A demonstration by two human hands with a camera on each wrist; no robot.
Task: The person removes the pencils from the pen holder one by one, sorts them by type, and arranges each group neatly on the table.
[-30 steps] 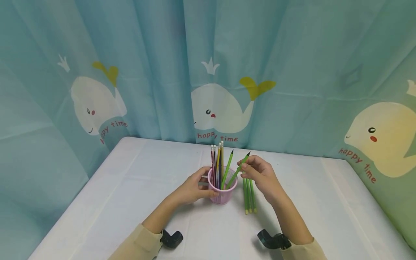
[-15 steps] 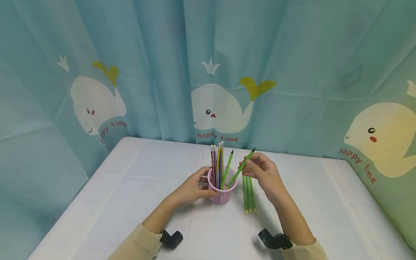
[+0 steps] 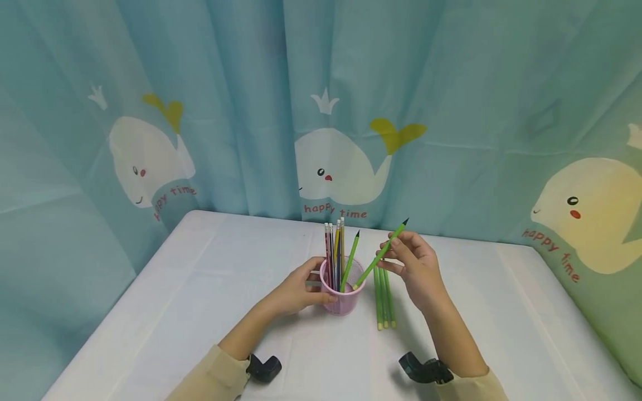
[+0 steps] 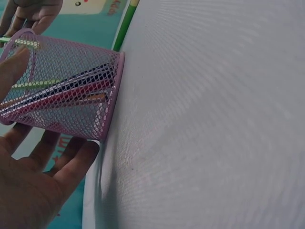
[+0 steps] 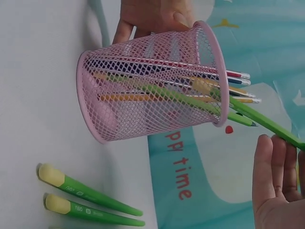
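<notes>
A white table (image 3: 165,312) stands before a blue curtain (image 3: 241,111), and both hands are at work near its far side. The left hand (image 3: 296,291) is curled around the left side of the pink mesh cup (image 3: 346,304), its thumb on the near wall and its fingers at the left and behind. The right hand (image 3: 417,268) is to the right of the cup, its thumb and fingers closed in a pinch on one green pencil (image 3: 370,267), and no other thing is seen in this grip. The cup stands upright on the table, between the two hands, and its mouth lies to the left and below the right hand's pinch. The relation which matters most, I judge, is the slant of this pencil: its long axis runs from the cup mouth up and to the right, while the cup's axis is vertical. Three more green pencils (image 3: 383,303) lie side by side on the table, just right of the cup. Another green pencil (image 3: 350,260) leans inside the cup. Of the held pencil, the yellow end (image 5: 205,87) is inside the rim, above the cup's base, and the dark tip (image 3: 405,221) points upward, outside.
</notes>
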